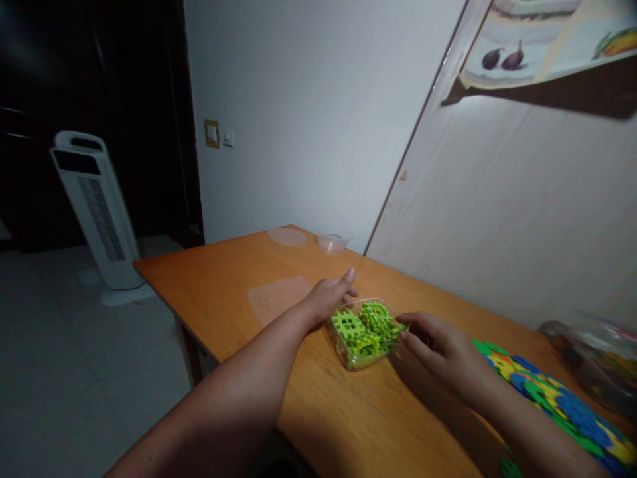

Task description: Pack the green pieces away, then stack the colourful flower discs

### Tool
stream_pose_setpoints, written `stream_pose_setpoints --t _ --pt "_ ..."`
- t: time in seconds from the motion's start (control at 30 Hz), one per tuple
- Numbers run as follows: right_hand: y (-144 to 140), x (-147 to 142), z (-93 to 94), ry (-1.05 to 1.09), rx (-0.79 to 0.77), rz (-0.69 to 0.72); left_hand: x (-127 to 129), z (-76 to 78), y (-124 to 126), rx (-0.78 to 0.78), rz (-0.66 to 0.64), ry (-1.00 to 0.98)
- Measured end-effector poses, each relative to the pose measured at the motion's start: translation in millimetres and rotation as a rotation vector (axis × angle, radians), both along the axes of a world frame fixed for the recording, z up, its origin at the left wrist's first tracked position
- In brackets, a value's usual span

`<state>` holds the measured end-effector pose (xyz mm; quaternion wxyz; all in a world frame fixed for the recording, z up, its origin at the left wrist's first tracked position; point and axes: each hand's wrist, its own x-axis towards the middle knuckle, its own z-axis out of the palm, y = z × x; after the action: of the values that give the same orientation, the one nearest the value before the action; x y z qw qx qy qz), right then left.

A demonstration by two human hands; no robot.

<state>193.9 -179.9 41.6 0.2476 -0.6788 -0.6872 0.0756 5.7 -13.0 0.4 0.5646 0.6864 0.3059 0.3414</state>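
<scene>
A clear plastic container (359, 364) sits on the table, filled with lime-green lattice pieces (349, 325). My left hand (329, 297) rests against its far left side, thumb stretched up and fingers partly hidden behind the wrist and rim. At the container's right edge, my right hand (434, 342) has thumb and forefinger brought together around a small green lattice piece (397, 332). Where that piece ends and the rim begins is hard to make out.
On the wooden table (219, 279) lie a clear rectangular lid (279, 297) and a round lid (287, 236). A round clear tub (333, 243) stands by the wall. Coloured plastic pieces (552, 398) and a filled clear bag (597, 358) are at right. A white tower appliance (97, 212) stands on the floor.
</scene>
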Motion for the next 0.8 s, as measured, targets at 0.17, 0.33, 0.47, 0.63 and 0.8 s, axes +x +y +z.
stream_pose_setpoints --t 0.17,0.33,0.47,0.63,0.8 --pt "-3.9 3.5 -1.2 0.02 0.04 0.031 -1.2 0.4 -1.2 0.027 -0.006 0.039" --pt "-13.7 8.5 -11.0 0.089 0.109 -0.215 2.7 -2.4 -3.0 0.041 -0.035 0.005" --pt "-29.8 -3.4 -24.7 0.127 -0.01 -0.299 4.1 -1.1 -7.4 0.033 -0.092 0.022" --pt "-41.1 -11.9 -45.1 0.283 -0.011 -0.319 0.5 0.7 -14.0 -0.081 -0.327 0.001" --pt "-36.9 8.2 -55.5 0.395 0.046 -0.4 -3.4 1.7 -19.9 -0.135 -0.467 -0.011"
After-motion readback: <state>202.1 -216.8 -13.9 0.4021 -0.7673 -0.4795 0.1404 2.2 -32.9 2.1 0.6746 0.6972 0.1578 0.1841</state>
